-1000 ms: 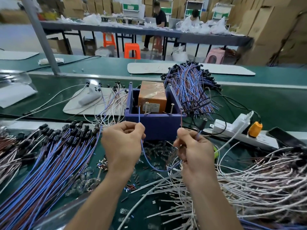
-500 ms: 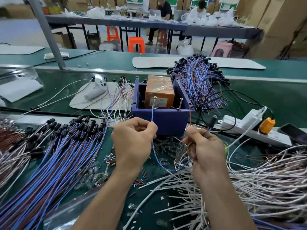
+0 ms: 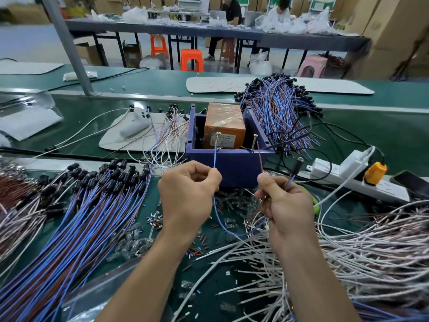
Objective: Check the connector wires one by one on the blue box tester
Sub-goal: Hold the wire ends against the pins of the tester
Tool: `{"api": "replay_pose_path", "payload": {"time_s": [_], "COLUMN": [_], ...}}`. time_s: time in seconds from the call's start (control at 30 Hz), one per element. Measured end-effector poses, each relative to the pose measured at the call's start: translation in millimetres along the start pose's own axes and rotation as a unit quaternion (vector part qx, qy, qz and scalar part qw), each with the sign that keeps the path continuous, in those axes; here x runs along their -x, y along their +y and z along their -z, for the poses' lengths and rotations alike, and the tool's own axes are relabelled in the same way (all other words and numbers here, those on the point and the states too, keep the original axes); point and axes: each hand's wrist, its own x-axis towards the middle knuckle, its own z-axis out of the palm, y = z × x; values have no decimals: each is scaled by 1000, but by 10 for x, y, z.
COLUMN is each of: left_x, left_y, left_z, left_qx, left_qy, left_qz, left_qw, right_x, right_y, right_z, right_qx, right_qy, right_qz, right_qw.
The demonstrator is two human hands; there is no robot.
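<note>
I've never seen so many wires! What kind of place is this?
Probably a factory assembly line: bundles of connector wires cover a long green bench, a blue box tester stands in the middle, and cardboard cartons are stacked behind.

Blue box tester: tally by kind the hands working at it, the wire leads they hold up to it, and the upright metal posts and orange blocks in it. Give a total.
Hands: 2, left hand and right hand
Wire leads: 2, blue lead and brown lead
Metal posts: 2, left post and right post
Orange block: 1
Total: 7
</note>
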Motion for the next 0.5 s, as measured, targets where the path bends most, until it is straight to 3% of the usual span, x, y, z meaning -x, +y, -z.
{"api": "replay_pose_path", "payload": {"time_s": [0.23,0.43,0.5], "left_x": [-1,9,28], "left_y": [-7,-24,-18], "left_z": [2,25,18], "left_qx": [10,13,29], "left_qy": [4,17,27], "left_qz": [-5,-6,-5], "left_qw": [1000,1000,999], "right_x": [29,41,54], "right_y": [-7,-61,-85], "right_z": [-18,-4,-4], "right_qx": [17,-31,-45], "right_qy": [-20,45,31], "right_qz": [9,32,33], "right_qw": [1000,998,998]}}
